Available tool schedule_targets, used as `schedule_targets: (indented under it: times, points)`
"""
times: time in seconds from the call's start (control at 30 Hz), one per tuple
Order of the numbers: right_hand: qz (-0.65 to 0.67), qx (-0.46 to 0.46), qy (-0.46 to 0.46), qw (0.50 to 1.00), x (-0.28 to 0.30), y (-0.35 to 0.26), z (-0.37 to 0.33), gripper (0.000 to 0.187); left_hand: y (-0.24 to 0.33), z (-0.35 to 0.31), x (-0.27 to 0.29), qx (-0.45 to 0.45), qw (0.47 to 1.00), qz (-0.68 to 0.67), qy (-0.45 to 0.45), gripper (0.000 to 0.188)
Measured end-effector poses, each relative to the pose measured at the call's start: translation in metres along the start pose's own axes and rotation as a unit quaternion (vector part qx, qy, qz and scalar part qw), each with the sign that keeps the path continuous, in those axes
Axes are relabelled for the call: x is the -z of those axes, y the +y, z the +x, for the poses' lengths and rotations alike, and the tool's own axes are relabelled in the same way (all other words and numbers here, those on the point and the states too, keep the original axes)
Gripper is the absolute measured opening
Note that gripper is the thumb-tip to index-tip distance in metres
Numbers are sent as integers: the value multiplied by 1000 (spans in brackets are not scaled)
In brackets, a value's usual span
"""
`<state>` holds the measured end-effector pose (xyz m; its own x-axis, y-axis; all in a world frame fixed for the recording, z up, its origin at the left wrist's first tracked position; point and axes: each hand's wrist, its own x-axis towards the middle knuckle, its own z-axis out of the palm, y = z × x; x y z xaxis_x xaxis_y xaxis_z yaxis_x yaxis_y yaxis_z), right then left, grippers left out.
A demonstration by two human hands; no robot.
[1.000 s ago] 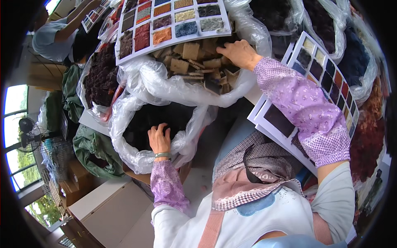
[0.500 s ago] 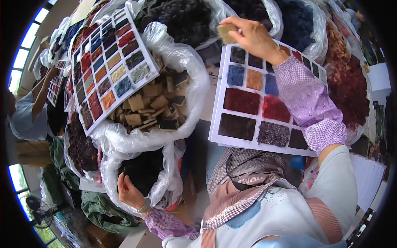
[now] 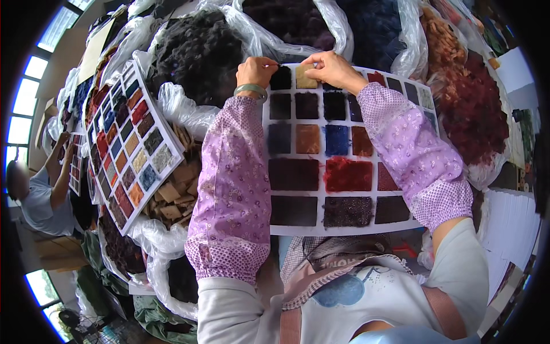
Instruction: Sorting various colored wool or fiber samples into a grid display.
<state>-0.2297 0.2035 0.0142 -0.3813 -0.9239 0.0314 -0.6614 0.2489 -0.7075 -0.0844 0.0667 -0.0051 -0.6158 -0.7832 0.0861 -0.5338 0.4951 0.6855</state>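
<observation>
My right hand pinches a small tan fuzzy square swatch at the top row of a white sample sheet. The swatch lies over the second cell from the left. Beside it, my left hand has its thumb and fingers pressed together at the sheet's top left corner, next to a black fuzzy swatch. What these fingers hold, if anything, is hidden. Rows of dark, blue, orange and red swatches cover the sheet, which rests in front of my apron.
Another swatch sheet leans at the left over a plastic bag of tan square pieces. Behind stand bags of black, navy and dark red fluff. A stack of white sheets lies right. A co-worker holds a sheet far left.
My left hand has come up from the lower bag to the sheet's top left corner. The right hand has lowered the tan swatch onto the top row. My view has shifted.
</observation>
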Motion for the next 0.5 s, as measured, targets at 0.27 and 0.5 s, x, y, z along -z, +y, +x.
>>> schedule_targets:
  times: [0.27, 0.5]
  points:
    - [-34, 111, 89, 989, -11, 20, -8, 28, 2, -13, -9, -211, 973, 83, 45, 22]
    - [-62, 195, 69, 976, -13, 24, -27, 20, -12, -31, 3, -292, 942, 164, -12, 23]
